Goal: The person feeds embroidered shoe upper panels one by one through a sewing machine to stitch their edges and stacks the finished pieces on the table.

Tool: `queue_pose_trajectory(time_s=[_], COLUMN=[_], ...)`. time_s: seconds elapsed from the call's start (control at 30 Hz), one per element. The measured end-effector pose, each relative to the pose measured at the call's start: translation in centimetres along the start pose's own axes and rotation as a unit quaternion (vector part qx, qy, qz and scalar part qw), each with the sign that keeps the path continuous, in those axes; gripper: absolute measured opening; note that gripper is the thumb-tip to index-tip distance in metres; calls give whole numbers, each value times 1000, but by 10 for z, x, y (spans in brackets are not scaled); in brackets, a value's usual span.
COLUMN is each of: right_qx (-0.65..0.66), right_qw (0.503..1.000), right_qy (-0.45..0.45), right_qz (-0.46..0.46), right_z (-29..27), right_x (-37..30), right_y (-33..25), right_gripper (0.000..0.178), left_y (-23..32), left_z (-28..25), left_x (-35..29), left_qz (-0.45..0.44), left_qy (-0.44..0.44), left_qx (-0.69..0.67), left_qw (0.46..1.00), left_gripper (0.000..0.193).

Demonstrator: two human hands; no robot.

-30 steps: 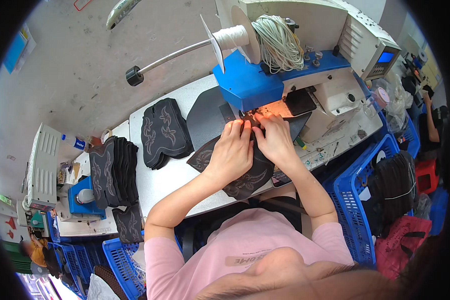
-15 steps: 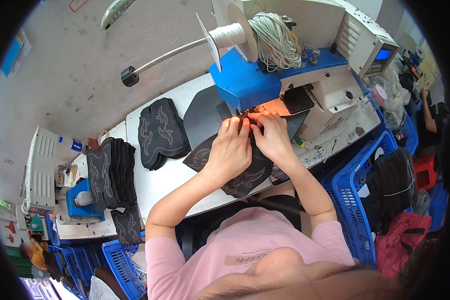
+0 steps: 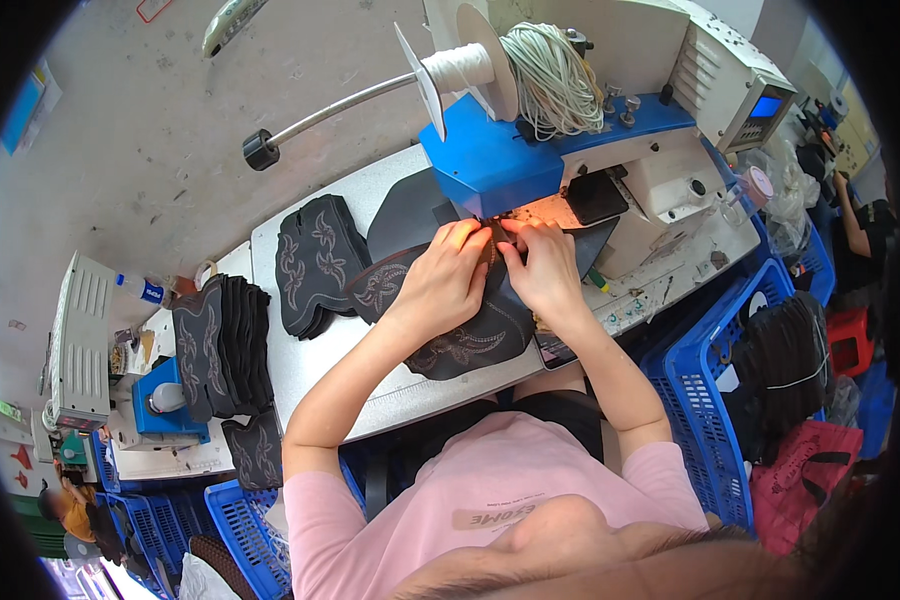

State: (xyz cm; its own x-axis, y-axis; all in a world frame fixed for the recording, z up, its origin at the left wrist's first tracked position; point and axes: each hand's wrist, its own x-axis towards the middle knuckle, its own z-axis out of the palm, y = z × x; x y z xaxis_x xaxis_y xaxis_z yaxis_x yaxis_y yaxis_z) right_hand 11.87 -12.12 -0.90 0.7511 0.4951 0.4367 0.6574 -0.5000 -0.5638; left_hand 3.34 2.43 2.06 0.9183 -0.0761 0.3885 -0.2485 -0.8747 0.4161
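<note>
Both my hands are at the work area under the blue head (image 3: 495,160) of a white and blue machine. Between them lies a black panel (image 3: 475,345) with pale stitched scroll patterns. My left hand (image 3: 442,280) has its fingertips bunched on the panel's upper edge, with the rest of the panel spreading under and left of it. On the other side, my right hand (image 3: 547,268) pinches the same edge, close to the left fingertips. Orange light falls on the fingertips. The exact spot under the head is hidden by my fingers and the machine.
A spool of white cord (image 3: 460,68) stands on a rod above the machine. Stacks of stitched black panels (image 3: 320,265) lie on the white table (image 3: 300,385) at left. A dark phone-like slab (image 3: 598,200) rests on the machine. Blue crates (image 3: 705,420) flank me.
The panel has turned and slid a little left and away from me, showing more of its stitching. My left hand has shifted slightly left; my right hand stays nearly in place.
</note>
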Motion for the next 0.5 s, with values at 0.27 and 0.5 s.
queue_pose_trajectory(time_s=[0.27, 0.5], right_qx=[10, 24], right_qw=[999, 1000], right_qy=[35, -11], right_qz=[-22, -8], right_z=[4, -1], right_x=[0, 0], right_y=[2, 2], right_gripper=[22, 24], left_y=[5, 6], left_z=[-1, -1], left_x=[-1, 0], left_qz=[-13, -21], left_qy=[-3, -5], left_qx=[13, 58], left_qw=[1000, 998], left_gripper=[32, 34])
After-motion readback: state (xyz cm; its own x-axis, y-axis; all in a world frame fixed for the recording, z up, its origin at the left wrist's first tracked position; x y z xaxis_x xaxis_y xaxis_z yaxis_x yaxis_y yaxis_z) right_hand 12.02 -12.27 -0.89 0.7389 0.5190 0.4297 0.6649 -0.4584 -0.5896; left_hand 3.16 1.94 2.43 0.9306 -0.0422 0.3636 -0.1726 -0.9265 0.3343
